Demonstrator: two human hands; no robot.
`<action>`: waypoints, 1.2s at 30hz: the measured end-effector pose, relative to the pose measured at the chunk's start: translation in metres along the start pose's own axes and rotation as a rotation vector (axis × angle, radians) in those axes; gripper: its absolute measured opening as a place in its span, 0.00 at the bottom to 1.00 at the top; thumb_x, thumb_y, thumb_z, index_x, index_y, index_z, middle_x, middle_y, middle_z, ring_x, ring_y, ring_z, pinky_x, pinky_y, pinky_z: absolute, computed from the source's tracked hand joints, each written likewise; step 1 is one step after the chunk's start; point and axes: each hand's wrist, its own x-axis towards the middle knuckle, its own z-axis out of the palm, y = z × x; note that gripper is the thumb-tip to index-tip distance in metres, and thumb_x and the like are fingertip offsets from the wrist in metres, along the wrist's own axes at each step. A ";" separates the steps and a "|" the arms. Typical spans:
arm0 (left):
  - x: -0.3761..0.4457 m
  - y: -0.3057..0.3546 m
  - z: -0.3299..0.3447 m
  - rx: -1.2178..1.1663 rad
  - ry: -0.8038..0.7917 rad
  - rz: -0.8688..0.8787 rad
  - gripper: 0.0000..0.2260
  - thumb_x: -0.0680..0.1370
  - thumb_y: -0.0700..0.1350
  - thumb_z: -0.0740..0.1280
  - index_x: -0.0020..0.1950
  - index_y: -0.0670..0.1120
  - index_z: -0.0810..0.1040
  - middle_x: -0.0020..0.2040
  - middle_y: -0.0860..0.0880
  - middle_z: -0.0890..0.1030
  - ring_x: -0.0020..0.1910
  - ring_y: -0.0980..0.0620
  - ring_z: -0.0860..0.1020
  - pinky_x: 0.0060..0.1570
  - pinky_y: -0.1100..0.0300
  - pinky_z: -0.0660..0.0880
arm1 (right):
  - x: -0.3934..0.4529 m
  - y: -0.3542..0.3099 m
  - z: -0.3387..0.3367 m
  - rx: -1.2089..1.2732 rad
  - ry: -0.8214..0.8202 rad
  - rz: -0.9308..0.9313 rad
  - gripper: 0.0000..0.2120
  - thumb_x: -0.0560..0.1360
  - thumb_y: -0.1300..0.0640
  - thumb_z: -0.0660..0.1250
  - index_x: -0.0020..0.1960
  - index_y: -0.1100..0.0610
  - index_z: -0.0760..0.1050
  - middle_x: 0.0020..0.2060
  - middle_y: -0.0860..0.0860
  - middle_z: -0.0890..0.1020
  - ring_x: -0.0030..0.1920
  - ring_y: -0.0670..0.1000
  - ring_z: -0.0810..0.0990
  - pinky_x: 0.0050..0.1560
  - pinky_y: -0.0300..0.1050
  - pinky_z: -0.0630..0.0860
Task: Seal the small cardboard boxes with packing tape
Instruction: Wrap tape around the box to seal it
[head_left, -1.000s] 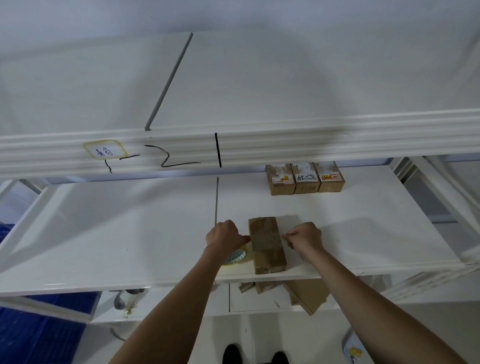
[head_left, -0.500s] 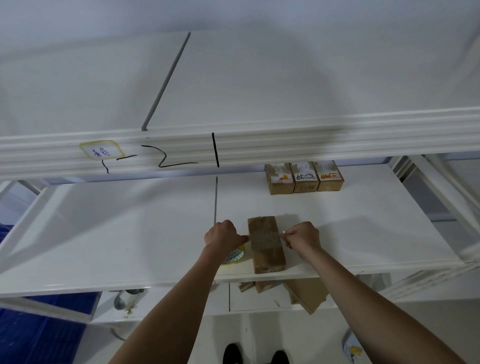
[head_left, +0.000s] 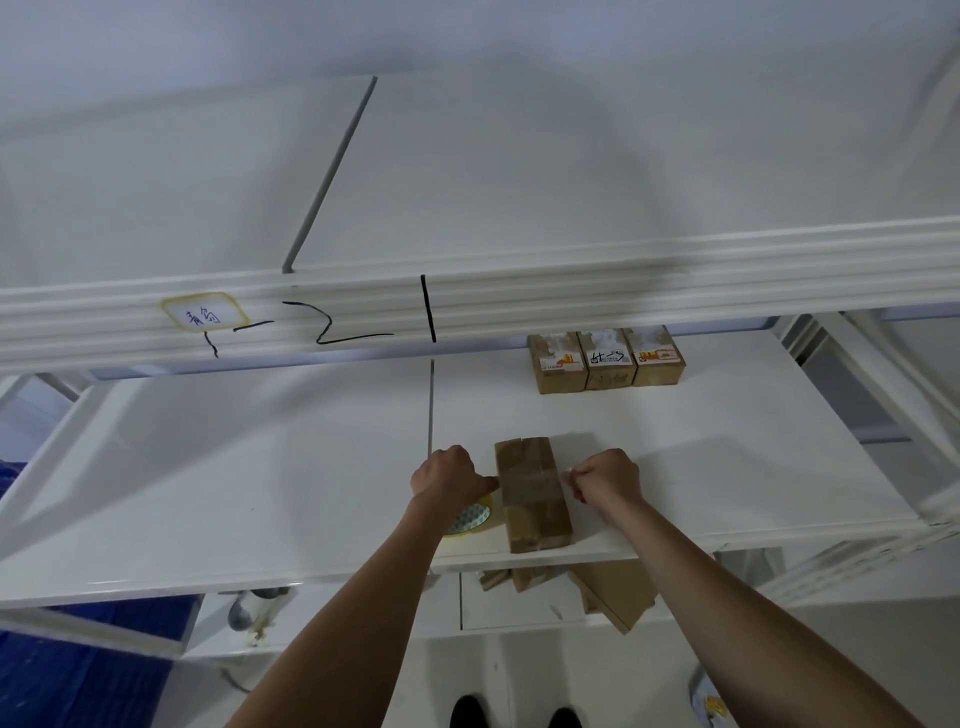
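Note:
A small brown cardboard box (head_left: 535, 519) lies lengthwise on the white shelf (head_left: 260, 467) near its front edge. A strip of clear packing tape (head_left: 530, 483) crosses the box's top from side to side. My left hand (head_left: 447, 480) is at the box's left side with its fingers curled, thumb against the box edge. It holds the tape roll (head_left: 470, 517), which shows partly beneath the wrist. My right hand (head_left: 605, 480) is just right of the box and pinches the tape's free end.
Three labelled small cardboard boxes (head_left: 605, 361) stand in a row at the back of the shelf. An upper shelf beam (head_left: 519, 306) with marker lines overhangs the work area. Flat cardboard pieces (head_left: 613, 592) lie on the lower shelf below.

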 end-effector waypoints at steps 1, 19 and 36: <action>0.000 0.000 0.000 0.001 -0.003 -0.004 0.24 0.74 0.65 0.69 0.52 0.44 0.81 0.43 0.49 0.81 0.41 0.50 0.80 0.42 0.59 0.75 | 0.001 0.000 0.001 0.000 -0.001 0.004 0.10 0.74 0.58 0.76 0.38 0.64 0.85 0.35 0.57 0.85 0.39 0.54 0.85 0.42 0.43 0.82; -0.002 0.001 0.007 0.025 -0.011 -0.036 0.24 0.74 0.65 0.69 0.52 0.45 0.80 0.46 0.49 0.82 0.44 0.49 0.80 0.46 0.57 0.77 | 0.002 -0.009 0.013 -0.132 -0.047 0.135 0.08 0.77 0.57 0.72 0.44 0.61 0.77 0.41 0.55 0.81 0.48 0.57 0.84 0.35 0.40 0.71; -0.001 -0.002 0.009 0.018 -0.004 -0.037 0.23 0.74 0.66 0.69 0.49 0.46 0.79 0.47 0.48 0.83 0.44 0.49 0.81 0.45 0.56 0.77 | -0.011 -0.007 0.021 -0.159 0.033 -0.009 0.11 0.79 0.60 0.67 0.39 0.61 0.78 0.31 0.52 0.77 0.33 0.50 0.77 0.35 0.41 0.75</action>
